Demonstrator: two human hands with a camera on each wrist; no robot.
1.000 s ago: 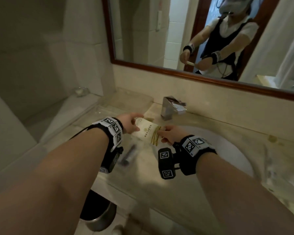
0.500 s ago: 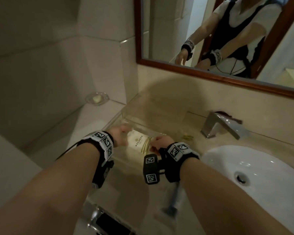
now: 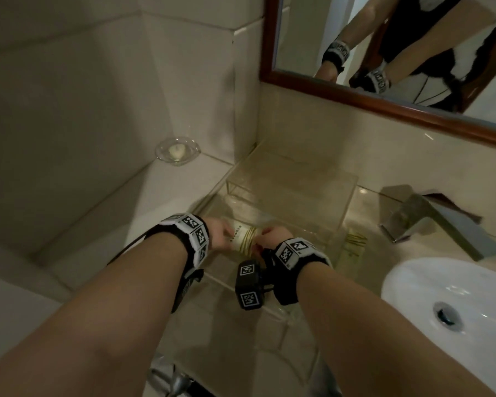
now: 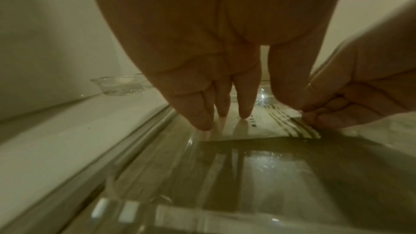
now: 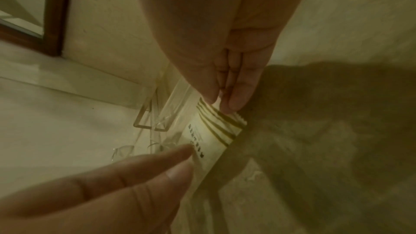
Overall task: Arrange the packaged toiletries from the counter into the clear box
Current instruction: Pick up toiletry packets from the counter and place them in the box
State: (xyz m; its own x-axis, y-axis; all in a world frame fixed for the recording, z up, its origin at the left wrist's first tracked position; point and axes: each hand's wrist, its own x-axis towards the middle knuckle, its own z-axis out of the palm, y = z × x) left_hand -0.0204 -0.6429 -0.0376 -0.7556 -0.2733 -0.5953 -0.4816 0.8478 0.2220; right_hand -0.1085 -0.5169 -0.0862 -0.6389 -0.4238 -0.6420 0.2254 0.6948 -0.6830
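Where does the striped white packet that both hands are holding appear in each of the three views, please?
Head: white packet left of centre, between the left hand and right hand.
Left wrist: right of centre, under the fingertips.
Right wrist: centre, running diagonally.
Shared landmark: the clear box, visible around the packet in every view.

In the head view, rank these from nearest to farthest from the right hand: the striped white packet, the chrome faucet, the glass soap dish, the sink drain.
1. Striped white packet: pinched by the right hand, inside the clear box.
2. Chrome faucet, to the right; glass soap dish, far left on the ledge: too close to call.
3. Sink drain: lower right.
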